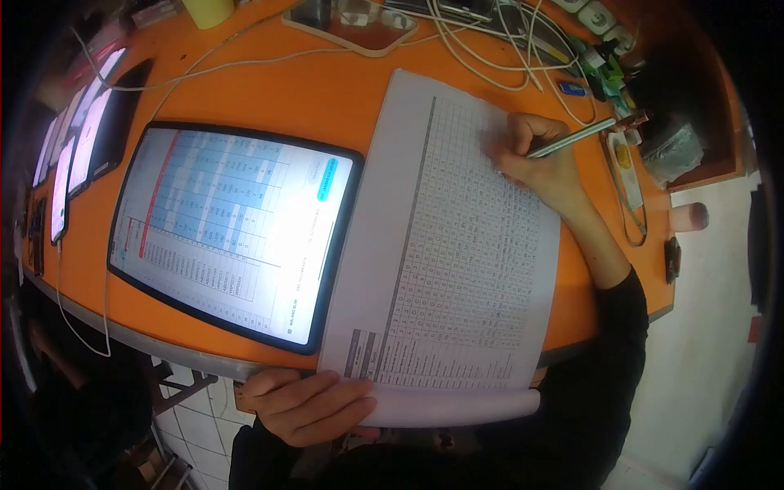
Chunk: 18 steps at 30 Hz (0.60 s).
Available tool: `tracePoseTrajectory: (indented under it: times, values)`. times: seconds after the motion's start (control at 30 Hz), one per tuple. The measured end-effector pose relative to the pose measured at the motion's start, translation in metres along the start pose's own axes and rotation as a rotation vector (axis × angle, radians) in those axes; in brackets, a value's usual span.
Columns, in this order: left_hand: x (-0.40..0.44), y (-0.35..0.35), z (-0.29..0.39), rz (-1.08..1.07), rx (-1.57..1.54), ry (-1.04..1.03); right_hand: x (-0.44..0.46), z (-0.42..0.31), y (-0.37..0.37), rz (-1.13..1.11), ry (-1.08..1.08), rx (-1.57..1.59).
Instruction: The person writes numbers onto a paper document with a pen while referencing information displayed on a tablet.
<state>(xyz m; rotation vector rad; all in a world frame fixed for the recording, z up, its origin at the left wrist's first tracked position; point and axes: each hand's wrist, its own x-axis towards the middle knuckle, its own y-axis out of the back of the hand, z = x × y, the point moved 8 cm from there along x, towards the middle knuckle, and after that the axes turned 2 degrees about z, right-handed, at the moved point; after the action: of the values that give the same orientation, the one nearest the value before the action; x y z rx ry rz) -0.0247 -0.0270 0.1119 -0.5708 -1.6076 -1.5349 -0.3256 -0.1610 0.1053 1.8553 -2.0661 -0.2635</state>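
My right hand (535, 159) is closed around a slim silvery pen (572, 137) over the upper right part of a printed table sheet (457, 245); the pen's tip is hidden by the fingers. Small handwriting-like marks fill many cells. At the near edge, the paper curls into a roll (457, 406). My left hand (310, 406) grips the paper's lower left corner, its fingers lying over the edge. Left of the sheet lies a tablet (237, 229) with a lit screen showing a blue and white table, partly washed out by glare.
Several lit phones (82, 135) stand at the far left of the orange table (343, 94). White cables (523, 49) lie tangled at the back. A yellow cup (210, 11), a framed glassy tray (351, 24) and a blue item (572, 88) are beyond the sheet.
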Motion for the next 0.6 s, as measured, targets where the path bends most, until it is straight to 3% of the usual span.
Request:
tracePoseTrajectory:
  times: [0.07, 0.13, 0.53, 0.6]
  values:
    - [0.0001, 0.0001, 0.0001, -0.008, -0.004, -0.002, 0.0005, 0.0027, 0.0003, 0.003, 0.000, -0.012]
    - [-0.0008, -0.0005, 0.0004, -0.018, -0.010, -0.005, 0.0006, -0.0023, 0.0000, 0.002, 0.155, -0.082]
    - [-0.0001, 0.0002, -0.0002, -0.007, -0.002, 0.009, -0.0003, -0.0001, 0.0030, 0.011, -0.029, -0.025]
    - [-0.0003, -0.0006, 0.0001, -0.003, -0.008, -0.001, 0.0040, -0.0048, -0.0015, 0.018, 0.035, 0.000]
